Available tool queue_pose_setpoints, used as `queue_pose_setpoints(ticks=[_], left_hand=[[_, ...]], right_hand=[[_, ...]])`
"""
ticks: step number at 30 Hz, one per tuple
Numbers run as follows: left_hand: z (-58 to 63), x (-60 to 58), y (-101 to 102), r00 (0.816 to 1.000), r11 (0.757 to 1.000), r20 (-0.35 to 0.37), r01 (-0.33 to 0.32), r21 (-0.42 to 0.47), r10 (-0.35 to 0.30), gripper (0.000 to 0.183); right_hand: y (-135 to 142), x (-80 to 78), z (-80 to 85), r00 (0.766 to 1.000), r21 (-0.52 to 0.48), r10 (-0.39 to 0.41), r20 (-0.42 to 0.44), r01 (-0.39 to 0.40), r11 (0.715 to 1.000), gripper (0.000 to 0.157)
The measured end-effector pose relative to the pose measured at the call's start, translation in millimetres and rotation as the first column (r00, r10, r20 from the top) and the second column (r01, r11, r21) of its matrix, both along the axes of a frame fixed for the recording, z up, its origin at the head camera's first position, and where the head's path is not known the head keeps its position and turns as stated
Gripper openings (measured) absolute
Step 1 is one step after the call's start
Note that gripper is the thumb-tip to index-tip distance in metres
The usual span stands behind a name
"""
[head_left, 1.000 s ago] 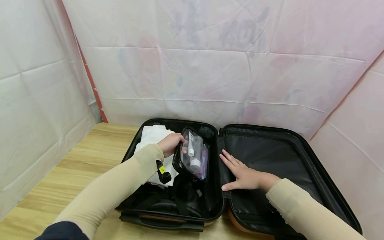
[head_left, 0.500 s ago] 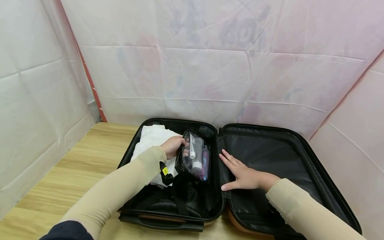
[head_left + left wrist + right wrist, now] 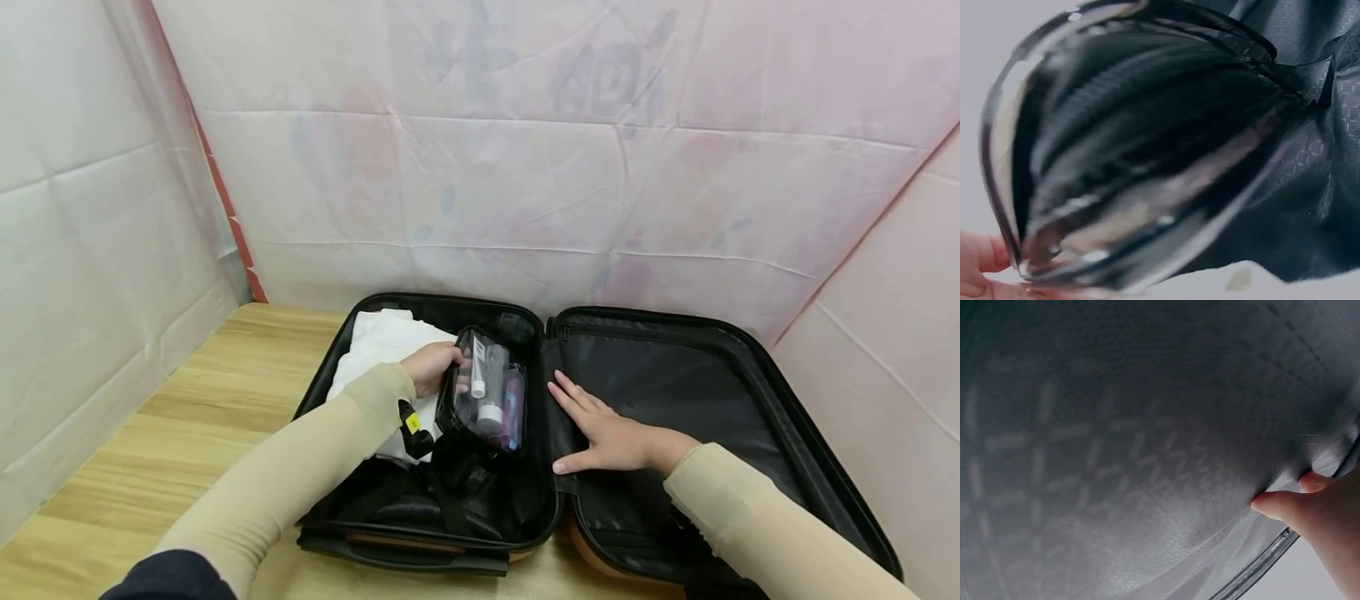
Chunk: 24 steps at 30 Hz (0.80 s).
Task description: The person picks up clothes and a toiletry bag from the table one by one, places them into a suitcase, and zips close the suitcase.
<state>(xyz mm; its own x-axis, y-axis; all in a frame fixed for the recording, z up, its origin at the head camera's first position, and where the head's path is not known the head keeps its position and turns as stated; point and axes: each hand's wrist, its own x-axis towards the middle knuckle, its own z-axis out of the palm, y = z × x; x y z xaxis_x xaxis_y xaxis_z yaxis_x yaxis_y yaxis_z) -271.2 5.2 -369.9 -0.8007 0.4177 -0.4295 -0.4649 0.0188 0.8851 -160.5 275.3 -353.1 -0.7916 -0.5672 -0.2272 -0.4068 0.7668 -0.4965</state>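
Note:
A clear toiletry pouch (image 3: 489,392) with black edging holds a white tube, a clear bottle with a white cap and something purple. My left hand (image 3: 433,367) pinches its left side, with the thumb and fingers also at the lower left of the left wrist view. The pouch lies tilted in the left half of an open black suitcase (image 3: 405,533), beside folded white cloth (image 3: 382,342). My right hand (image 3: 611,433) rests with spread fingers on the dark lining (image 3: 667,383) of the suitcase's right half, near the hinge. The right wrist view shows its fingertips touching that lining (image 3: 1116,456).
The suitcase lies on a wooden table (image 3: 187,425), its handle (image 3: 405,560) toward me. A pale sheet (image 3: 525,183) hangs close behind it, and more sheeting (image 3: 82,250) stands at the left and right. Black straps lie in the left half's front.
Over the last second the pouch has moved slightly right and down into the suitcase, with my left hand on it. My right hand stays in place.

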Motion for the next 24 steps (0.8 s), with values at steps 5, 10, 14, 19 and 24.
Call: queue_pose_setpoints(ticks=[5, 10, 14, 19, 24], left_hand=[[2.6, -0.1, -5.6, 0.999, 0.995, -0.023, 0.044, -0.086, -0.046, 0.048], [9.7, 2.1, -15.7, 0.984, 0.959, -0.117, 0.101, -0.264, -0.136, 0.036], [21.3, 6.0, -24.1, 0.926, 0.858, -0.253, 0.123, -0.499, -0.28, 0.025], [36.1, 8.5, -31.5, 0.815, 0.662, -0.326, 0.092, -0.744, -0.48, 0.036], [37.0, 9.5, -34.6, 0.796, 0.596, -0.269, 0.138, -0.791, -0.542, 0.054]], right_hand=[[0.6, -1.7, -2.2, 1.0, 0.0, 0.004, -0.005, -0.004, 1.0, 0.105], [-0.6, -1.9, -3.4, 1.0, -0.005, 0.009, -0.006, -0.009, 1.0, 0.105], [-1.3, -0.9, -2.4, 1.0, -0.005, 0.015, 0.001, -0.015, 1.0, 0.105], [1.2, -1.1, 1.2, 1.0, -0.015, 0.02, -0.015, -0.021, 1.0, 0.104], [2.5, -2.8, 2.4, 0.999, -0.031, 0.036, -0.019, -0.037, 0.999, 0.103]])
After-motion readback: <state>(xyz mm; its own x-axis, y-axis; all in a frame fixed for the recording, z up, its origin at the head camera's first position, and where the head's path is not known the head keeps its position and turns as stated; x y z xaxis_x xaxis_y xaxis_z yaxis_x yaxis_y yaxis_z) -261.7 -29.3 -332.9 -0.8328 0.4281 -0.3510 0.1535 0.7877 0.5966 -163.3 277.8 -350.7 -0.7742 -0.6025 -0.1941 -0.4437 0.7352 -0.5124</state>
